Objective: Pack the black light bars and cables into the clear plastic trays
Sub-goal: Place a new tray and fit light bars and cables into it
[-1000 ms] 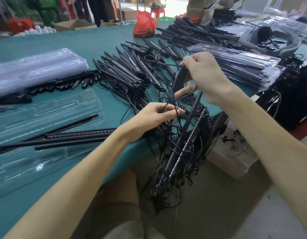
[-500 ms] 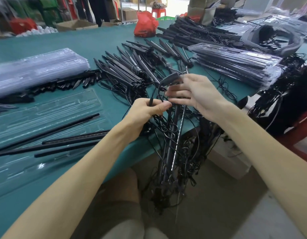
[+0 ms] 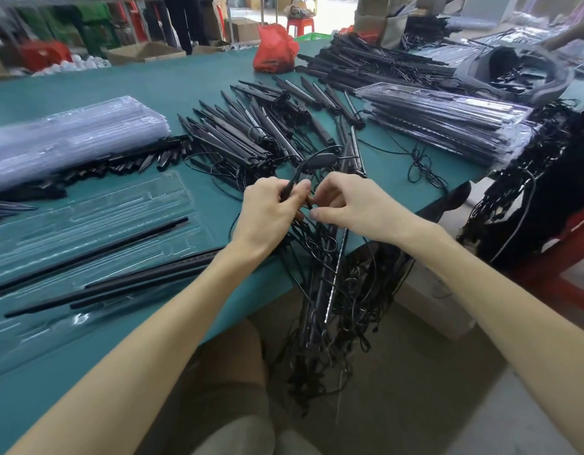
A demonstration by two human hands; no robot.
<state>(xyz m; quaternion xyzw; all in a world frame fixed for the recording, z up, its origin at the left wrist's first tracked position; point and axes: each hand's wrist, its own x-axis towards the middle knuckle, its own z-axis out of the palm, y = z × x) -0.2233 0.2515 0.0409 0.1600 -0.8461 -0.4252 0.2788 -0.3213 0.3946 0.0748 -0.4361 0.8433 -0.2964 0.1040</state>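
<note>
A bundle of black light bars and tangled cables (image 3: pixel 326 284) hangs over the front edge of the green table (image 3: pixel 185 83). My left hand (image 3: pixel 267 211) grips a black cable plug at the top of the bundle. My right hand (image 3: pixel 349 201) pinches a thin cable right beside it. A black oval controller (image 3: pixel 320 160) sits on the cable just above both hands. A clear plastic tray (image 3: pixel 96 218) lies to the left with three black light bars (image 3: pixel 126 284) in it. Loose light bars (image 3: pixel 251 126) are spread behind the hands.
A stack of clear trays (image 3: pixel 70 139) lies at the far left, with small black end pieces (image 3: pixel 129 164) along it. Filled trays (image 3: pixel 448 126) are stacked at the right. A red bag (image 3: pixel 274 49) stands at the back. More cables (image 3: pixel 520 198) hang off the right edge.
Both hands came down and closer together at the top of the bundle. The right hand let go of the controller, which it held up earlier, and now pinches a cable.
</note>
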